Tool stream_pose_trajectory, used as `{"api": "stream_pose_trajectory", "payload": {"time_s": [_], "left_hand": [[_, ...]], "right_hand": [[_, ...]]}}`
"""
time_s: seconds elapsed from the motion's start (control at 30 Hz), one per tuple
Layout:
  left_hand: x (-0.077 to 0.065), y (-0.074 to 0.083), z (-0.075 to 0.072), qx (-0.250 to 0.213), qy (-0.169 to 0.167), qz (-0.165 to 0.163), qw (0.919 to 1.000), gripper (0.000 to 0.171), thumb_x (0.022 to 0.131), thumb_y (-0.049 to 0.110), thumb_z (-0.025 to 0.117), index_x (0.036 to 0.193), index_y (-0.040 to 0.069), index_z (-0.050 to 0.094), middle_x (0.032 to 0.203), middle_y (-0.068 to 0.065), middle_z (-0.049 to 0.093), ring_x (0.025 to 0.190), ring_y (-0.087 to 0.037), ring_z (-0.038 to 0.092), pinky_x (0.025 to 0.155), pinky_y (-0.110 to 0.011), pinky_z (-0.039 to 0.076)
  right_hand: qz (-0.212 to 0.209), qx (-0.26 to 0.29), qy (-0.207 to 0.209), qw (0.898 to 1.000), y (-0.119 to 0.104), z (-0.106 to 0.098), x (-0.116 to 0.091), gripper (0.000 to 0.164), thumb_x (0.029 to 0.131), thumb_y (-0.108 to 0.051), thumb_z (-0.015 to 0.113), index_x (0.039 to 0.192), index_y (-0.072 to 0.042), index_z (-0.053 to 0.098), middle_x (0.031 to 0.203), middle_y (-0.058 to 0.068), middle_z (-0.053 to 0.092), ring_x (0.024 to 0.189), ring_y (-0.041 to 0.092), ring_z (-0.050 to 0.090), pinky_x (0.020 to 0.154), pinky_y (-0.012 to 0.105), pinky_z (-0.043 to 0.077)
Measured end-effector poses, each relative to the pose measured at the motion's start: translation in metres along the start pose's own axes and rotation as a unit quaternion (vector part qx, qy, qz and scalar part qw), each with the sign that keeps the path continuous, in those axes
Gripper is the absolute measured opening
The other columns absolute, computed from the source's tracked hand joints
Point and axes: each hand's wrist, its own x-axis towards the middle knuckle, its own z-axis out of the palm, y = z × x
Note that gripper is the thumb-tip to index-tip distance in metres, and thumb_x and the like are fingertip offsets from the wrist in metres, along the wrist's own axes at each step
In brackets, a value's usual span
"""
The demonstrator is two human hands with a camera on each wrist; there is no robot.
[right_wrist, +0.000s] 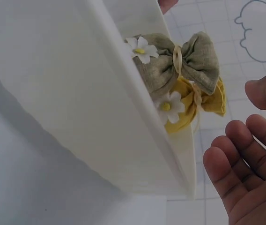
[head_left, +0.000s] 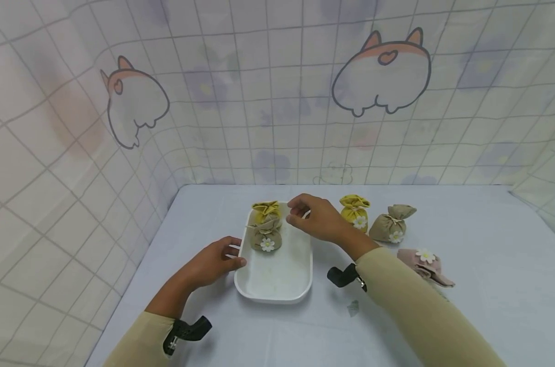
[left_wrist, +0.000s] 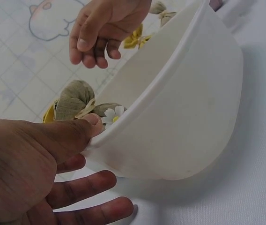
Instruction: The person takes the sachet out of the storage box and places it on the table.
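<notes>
A white plastic tub (head_left: 277,278) stands on the table, holding a yellow drawstring pouch (head_left: 265,208) at its far left and a beige drawstring pouch (head_left: 265,239) in front of it. Each has a white daisy, as the right wrist view shows. My left hand (head_left: 215,262) is at the tub's left side, its thumb (left_wrist: 77,133) on the rim and the other fingers loosely spread outside the wall. Over the tub's far right corner hovers my right hand (head_left: 316,216), fingers relaxed and slightly bent, with nothing in them.
Right of the tub stand another yellow pouch (head_left: 354,211) and another beige pouch (head_left: 392,224). Nearer me, a dusty-pink pouch (head_left: 420,262) lies on its side. A patterned curtain (head_left: 277,102) hangs behind the white-covered table (head_left: 479,265).
</notes>
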Motion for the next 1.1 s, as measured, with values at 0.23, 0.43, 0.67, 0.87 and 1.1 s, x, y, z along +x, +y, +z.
{"api": "stream_pose_trajectory", "payload": {"time_s": [0.23, 0.43, 0.67, 0.87, 1.1], "left_hand": [[0.0, -0.002, 0.0, -0.001, -0.002, 0.006, 1.0, 0.056, 0.095, 0.029, 0.075, 0.145, 0.014, 0.053, 0.134, -0.01, 0.064, 0.121, -0.03, 0.062, 0.097, -0.054, 0.052], [-0.001, -0.002, -0.001, -0.001, -0.003, 0.008, 1.0, 0.055, 0.095, 0.029, 0.075, 0.144, 0.014, 0.054, 0.133, -0.009, 0.064, 0.12, -0.03, 0.063, 0.097, -0.054, 0.051], [0.0, -0.003, -0.001, -0.003, -0.001, 0.003, 1.0, 0.056, 0.095, 0.029, 0.076, 0.145, 0.015, 0.053, 0.134, -0.01, 0.064, 0.12, -0.03, 0.063, 0.096, -0.053, 0.052], [0.0, -0.002, -0.001, 0.002, 0.0, 0.005, 1.0, 0.055, 0.096, 0.03, 0.075, 0.144, 0.016, 0.054, 0.134, -0.009, 0.064, 0.12, -0.03, 0.063, 0.096, -0.054, 0.052], [-0.001, -0.003, -0.001, 0.004, 0.0, 0.005, 1.0, 0.056, 0.096, 0.03, 0.075, 0.145, 0.015, 0.054, 0.134, -0.01, 0.064, 0.12, -0.031, 0.063, 0.097, -0.054, 0.052]], "right_hand": [[-0.005, -0.004, -0.014, 1.0, -0.007, 0.003, 0.004, 0.039, 0.098, -0.03, 0.071, 0.13, -0.008, 0.063, 0.107, -0.002, 0.066, 0.103, 0.017, 0.063, 0.087, 0.037, 0.054], [0.002, -0.035, -0.029, 0.999, -0.009, 0.008, 0.01, 0.039, 0.097, -0.031, 0.072, 0.13, -0.011, 0.063, 0.108, -0.004, 0.066, 0.102, 0.015, 0.062, 0.085, 0.035, 0.054], [0.012, -0.053, -0.048, 0.997, -0.015, 0.012, 0.014, 0.039, 0.096, -0.03, 0.073, 0.129, -0.012, 0.064, 0.109, -0.001, 0.066, 0.103, 0.016, 0.062, 0.089, 0.036, 0.052], [0.005, -0.052, -0.05, 0.997, -0.015, 0.014, 0.016, 0.037, 0.097, -0.028, 0.072, 0.129, -0.012, 0.064, 0.11, -0.001, 0.067, 0.105, 0.017, 0.063, 0.09, 0.036, 0.053], [-0.005, -0.06, -0.068, 0.996, -0.014, 0.018, 0.019, 0.039, 0.097, -0.028, 0.072, 0.13, -0.01, 0.063, 0.115, 0.004, 0.068, 0.107, 0.02, 0.064, 0.093, 0.037, 0.052]]}}
